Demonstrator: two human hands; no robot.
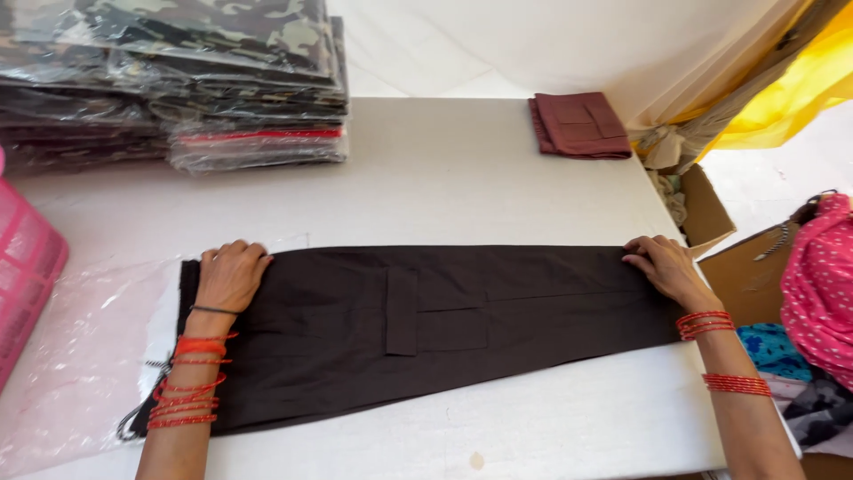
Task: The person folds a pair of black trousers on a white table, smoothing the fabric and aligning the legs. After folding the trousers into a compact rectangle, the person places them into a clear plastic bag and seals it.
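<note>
A long piece of dark brown folded trousers (426,329) lies flat across the white table (444,178), with a pocket flap near its middle. My left hand (229,276) rests palm down on the garment's left end, fingers together. My right hand (662,265) presses flat on the right end near the table's edge. Both wrists carry red bangles. Neither hand grips anything.
Stacks of plastic-wrapped camouflage and dark garments (178,80) sit at the back left. A folded maroon garment (579,124) lies at the back right. A pink basket (27,267) and a clear plastic bag (80,356) are at left. Cardboard boxes (711,213) and pink cloth (822,276) stand at right.
</note>
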